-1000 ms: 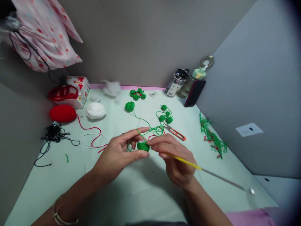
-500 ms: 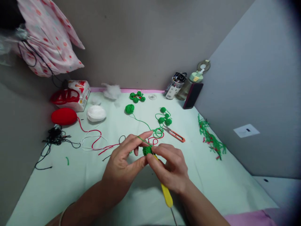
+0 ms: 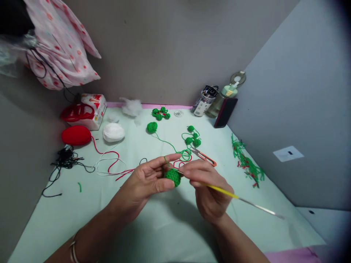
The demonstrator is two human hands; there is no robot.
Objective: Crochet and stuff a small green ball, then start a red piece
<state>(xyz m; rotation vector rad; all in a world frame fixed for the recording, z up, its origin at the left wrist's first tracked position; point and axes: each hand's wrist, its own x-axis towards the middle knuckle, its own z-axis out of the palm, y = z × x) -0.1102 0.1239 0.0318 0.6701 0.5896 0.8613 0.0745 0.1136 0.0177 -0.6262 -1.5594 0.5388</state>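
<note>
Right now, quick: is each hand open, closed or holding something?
Left hand: closed on the small green crochet piece, green yarn over its index finger.
Right hand: closed on the yellow-handled hook.

A grey wall (image 3: 164,54) rises beyond the far edge of the pale green worktop (image 3: 60,215); a bluish wall (image 3: 274,106) with a white plate (image 3: 288,153) lines its right edge.

Pale mint-green surface (image 3: 60,219): oval red yarn ball (image 3: 76,135); rounded white yarn ball (image 3: 113,132); small green yarn ball (image 3: 151,127); orange-handled metal snips (image 3: 204,156).
</note>
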